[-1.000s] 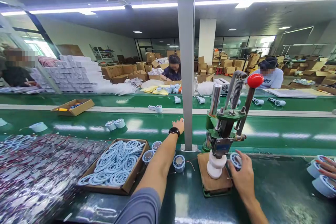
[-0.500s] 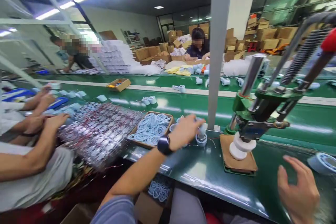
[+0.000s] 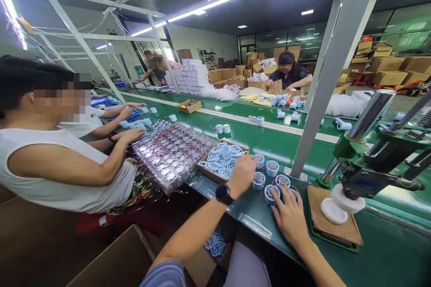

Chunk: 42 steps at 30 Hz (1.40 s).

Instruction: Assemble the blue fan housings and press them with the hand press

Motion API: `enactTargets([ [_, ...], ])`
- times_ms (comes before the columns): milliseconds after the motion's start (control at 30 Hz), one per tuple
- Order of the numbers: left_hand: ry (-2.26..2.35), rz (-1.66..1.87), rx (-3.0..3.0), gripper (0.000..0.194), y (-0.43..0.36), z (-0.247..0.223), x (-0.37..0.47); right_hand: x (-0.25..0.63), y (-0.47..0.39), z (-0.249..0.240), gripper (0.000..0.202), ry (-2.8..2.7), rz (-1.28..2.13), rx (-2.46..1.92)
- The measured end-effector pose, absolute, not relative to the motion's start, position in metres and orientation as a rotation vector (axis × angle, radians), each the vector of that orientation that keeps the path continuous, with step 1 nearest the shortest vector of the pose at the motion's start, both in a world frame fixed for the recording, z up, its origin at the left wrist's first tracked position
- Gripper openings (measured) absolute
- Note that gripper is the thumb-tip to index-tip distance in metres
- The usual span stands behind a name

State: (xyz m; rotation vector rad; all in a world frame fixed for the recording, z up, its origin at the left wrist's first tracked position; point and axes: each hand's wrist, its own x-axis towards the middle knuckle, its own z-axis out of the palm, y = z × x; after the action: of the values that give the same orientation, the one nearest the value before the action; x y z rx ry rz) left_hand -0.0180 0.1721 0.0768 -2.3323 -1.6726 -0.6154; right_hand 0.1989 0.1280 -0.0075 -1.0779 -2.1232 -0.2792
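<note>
My left hand (image 3: pixel 241 175), wearing a dark watch, is at the right edge of a cardboard box of light-blue rings (image 3: pixel 220 161). Its fingers are curled together and point down; whatever they may hold is hidden. Just right of them stand several round light-blue housings with silvery centres, among them one housing (image 3: pixel 272 168) at the back. My right hand (image 3: pixel 290 215) reaches in from the right with fingers spread, its fingertips resting on the front housing (image 3: pixel 271 194) and those beside it. Thin red wires show around these parts.
A green hand press (image 3: pixel 367 170) with white pads stands at right on a brown board (image 3: pixel 313 202). A grey post (image 3: pixel 323 80) rises behind the housings. At left, co-workers sit by a stack of wired silvery parts (image 3: pixel 171 150). Two more housings (image 3: pixel 222 128) stand on the green belt.
My view has turned left. My left hand has moved from above the housings to the box edge. My right hand has come from beyond the press onto the housings.
</note>
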Motion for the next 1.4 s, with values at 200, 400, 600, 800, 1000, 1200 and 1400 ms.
enactTargets([
  [200,-1.949,-0.544,-2.257,0.032,0.235,0.083,-0.084,0.197,0.138,-0.013,0.043,-2.181,-0.304,-1.222],
  [400,-2.017,-0.668,-2.315,0.031,0.247,0.078,-0.084,0.207,0.11,-0.012,0.055,-2.11,-0.343,-1.358],
  [600,-1.979,-1.093,-2.135,0.026,0.231,0.089,-0.077,0.172,0.108,-0.017,0.052,-2.198,-0.23,-1.294],
  [800,-1.694,-1.345,-2.18,0.027,0.125,0.041,-0.031,0.201,0.066,-0.02,0.024,-2.178,-0.055,-1.123],
  [1000,-1.565,-1.109,-2.613,0.045,0.058,-0.019,0.022,0.266,0.03,-0.025,0.012,-1.962,0.067,-1.194],
  [1200,-1.726,-0.819,-2.861,0.051,0.065,-0.016,0.031,0.293,0.036,-0.016,0.026,-1.936,0.17,-1.195],
  [1400,-1.779,-0.96,-2.713,0.049,0.071,-0.018,0.038,0.292,0.026,0.001,0.032,-1.882,0.232,-1.138],
])
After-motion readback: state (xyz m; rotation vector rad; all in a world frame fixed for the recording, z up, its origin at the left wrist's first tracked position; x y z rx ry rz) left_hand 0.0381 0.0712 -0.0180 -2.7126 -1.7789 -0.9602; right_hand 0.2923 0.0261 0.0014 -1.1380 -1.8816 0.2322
